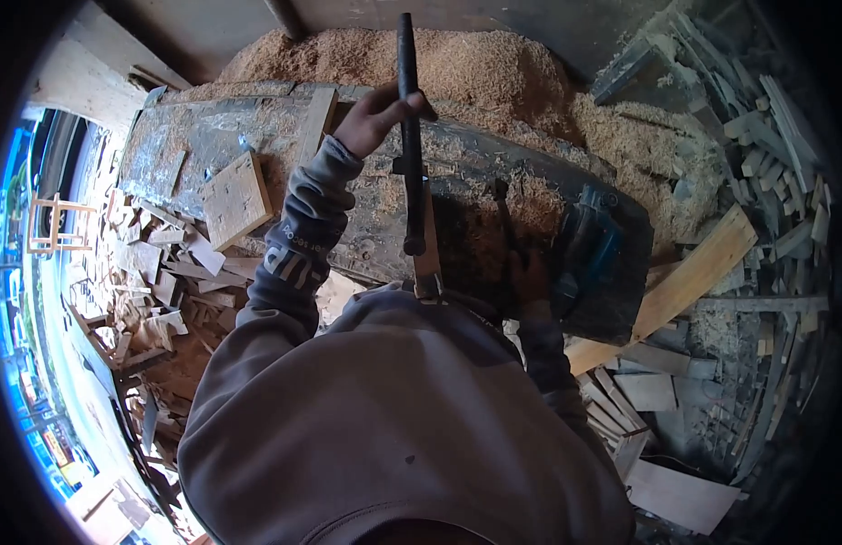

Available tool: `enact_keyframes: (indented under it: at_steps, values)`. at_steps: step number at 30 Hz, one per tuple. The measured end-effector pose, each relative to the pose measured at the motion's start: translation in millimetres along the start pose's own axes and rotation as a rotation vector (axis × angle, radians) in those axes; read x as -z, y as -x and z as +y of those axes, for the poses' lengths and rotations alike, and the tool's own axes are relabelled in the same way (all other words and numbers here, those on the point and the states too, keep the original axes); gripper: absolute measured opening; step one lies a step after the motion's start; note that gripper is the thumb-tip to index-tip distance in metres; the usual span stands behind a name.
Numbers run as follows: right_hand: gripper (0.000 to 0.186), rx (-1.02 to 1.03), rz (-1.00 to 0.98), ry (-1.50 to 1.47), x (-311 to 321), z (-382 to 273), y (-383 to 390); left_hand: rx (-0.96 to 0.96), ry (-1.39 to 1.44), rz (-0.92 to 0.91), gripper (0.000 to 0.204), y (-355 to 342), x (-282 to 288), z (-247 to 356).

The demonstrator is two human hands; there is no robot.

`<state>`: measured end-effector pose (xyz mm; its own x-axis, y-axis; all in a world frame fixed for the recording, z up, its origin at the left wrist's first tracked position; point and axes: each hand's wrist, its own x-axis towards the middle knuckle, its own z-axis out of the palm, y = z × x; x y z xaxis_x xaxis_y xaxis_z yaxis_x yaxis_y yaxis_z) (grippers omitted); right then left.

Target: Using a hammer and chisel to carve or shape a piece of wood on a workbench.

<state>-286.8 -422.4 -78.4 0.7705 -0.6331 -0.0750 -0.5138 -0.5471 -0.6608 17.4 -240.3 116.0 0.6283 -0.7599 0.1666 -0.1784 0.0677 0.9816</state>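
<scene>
Dark bar [410,173], long, straight, roughly upright in view, held over the surface [189,132] in front of the torso. Left hand [375,120] has it near the upper end, grip closed round the shaft, fingers wrapping over. Lower end is thicker, overlapping a pale wood strip [427,245]; cannot tell whether they touch.

Handling: looks like metal, so probably heavy for its thickness, stiff, hard to break. Shaft seems smooth and narrow; fine dust could make it slippery, so a full wrap beats a fingertip pinch. Current hold sits high, leaving most of the length below the hand; weight likely pulls downward and the bar may swing. Mid-shaft hold should balance better; a second hand near the thick lower end would steady it. Wood strip looks light and rigid, best taken by its long edges.

Right hand [530,275] is low in shadow, beside the lower end of a dark slim tool [504,213]; too dim to tell whether its grip is spread or pinching anything. Blue power tool [602,250] sits just right of it. Sawdust heap [475,68] lies along the far edge.
</scene>
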Motion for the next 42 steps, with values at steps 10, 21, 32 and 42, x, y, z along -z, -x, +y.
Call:
enact_keyframes:
  at_steps: [10,21,32,42]
  values:
    - [0.036,0.152,0.052,-0.232,35.6,-75.2,22.7,0.252,-0.126,-0.376,0.069,13.1,-2.2,-26.2]
    - [0.018,0.401,-0.166,-0.625,64.5,-88.4,80.2,0.278,0.197,-0.343,0.085,19.3,17.6,-63.5]
    - [0.026,0.298,-0.083,-0.507,55.1,-61.2,120.1,0.056,-0.283,0.359,0.035,29.2,-52.7,-226.7]
    - [0.026,0.577,0.058,-0.492,57.2,-131.2,123.0,0.024,-0.348,0.343,0.027,24.6,-46.4,-235.1]
